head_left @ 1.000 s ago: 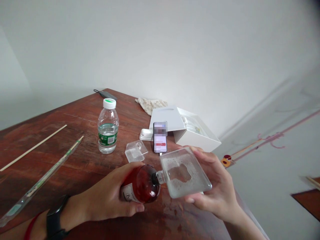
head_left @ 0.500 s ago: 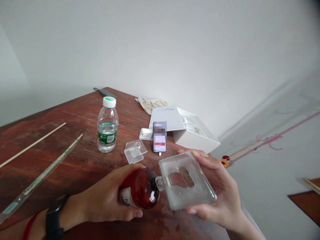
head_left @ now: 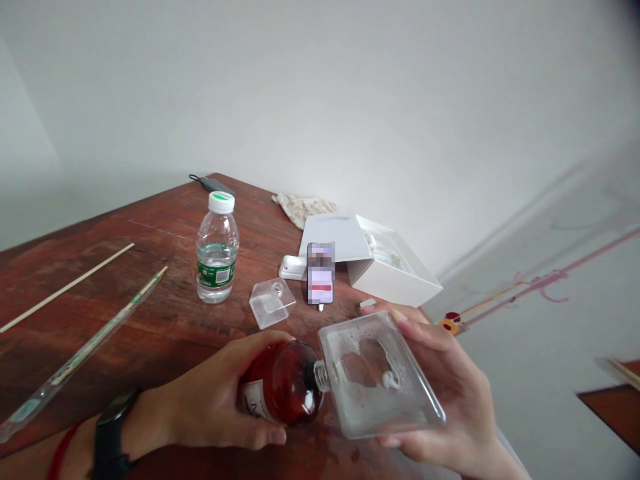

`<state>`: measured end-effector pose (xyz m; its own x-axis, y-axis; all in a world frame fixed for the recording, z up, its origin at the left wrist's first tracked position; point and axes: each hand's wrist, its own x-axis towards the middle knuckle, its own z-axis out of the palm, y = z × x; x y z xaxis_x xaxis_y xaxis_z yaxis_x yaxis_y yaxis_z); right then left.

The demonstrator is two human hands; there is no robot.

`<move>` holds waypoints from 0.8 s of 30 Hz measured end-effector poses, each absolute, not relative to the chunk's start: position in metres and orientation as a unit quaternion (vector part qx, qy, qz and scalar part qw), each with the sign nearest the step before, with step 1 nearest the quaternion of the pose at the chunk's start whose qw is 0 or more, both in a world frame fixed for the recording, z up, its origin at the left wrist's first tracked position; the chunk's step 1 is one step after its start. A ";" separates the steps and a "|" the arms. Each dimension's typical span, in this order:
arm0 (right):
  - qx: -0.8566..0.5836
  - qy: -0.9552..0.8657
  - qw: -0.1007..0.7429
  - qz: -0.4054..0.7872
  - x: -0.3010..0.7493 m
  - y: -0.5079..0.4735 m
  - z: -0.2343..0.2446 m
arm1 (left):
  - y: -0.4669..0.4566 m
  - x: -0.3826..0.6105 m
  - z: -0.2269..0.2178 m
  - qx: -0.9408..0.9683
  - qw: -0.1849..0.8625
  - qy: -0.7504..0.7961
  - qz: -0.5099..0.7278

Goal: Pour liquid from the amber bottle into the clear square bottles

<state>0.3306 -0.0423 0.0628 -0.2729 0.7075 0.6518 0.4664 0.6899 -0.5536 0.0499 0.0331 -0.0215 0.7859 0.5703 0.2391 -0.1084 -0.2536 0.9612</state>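
Observation:
My left hand is wrapped round a reddish-brown bottle with a white label, tilted on its side with its neck to the right. In my right hand is a clear square bottle, its inside wet with droplets and some foam. The two necks meet, the square bottle's clear threaded mouth against the dark neck of the brown one. Behind them on the table lies a small clear square bottle.
A water bottle with a green label stands left of centre. Chopsticks, one pair wrapped, lie at left. A phone leans on a white box, near a white case and a cloth.
The square bottle has shifted slightly right and down with my right hand. Its foam has changed shape, with a white clump now at its lower right. Both necks still meet.

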 end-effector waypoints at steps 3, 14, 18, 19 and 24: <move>-0.376 -0.790 0.469 0.122 0.331 -0.043 0.064 | 0.030 0.050 -0.021 0.732 0.596 0.159 0.289; -0.358 -0.799 0.466 0.127 0.326 -0.042 0.069 | 0.035 0.050 -0.019 0.725 0.613 0.152 0.275; -0.360 -0.791 0.478 0.130 0.324 -0.042 0.067 | 0.033 0.050 -0.021 0.727 0.613 0.143 0.274; -0.362 -0.789 0.480 0.128 0.325 -0.042 0.066 | 0.033 0.050 -0.021 0.725 0.612 0.147 0.278; -0.372 -0.783 0.485 0.115 0.326 -0.043 0.062 | 0.029 0.051 -0.024 0.715 0.622 0.150 0.281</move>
<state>0.3262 -0.0426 0.0622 -0.2528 0.6943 0.6739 0.4703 0.6969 -0.5415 0.0512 0.0294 -0.0238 0.7976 0.5637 0.2149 -0.1349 -0.1805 0.9743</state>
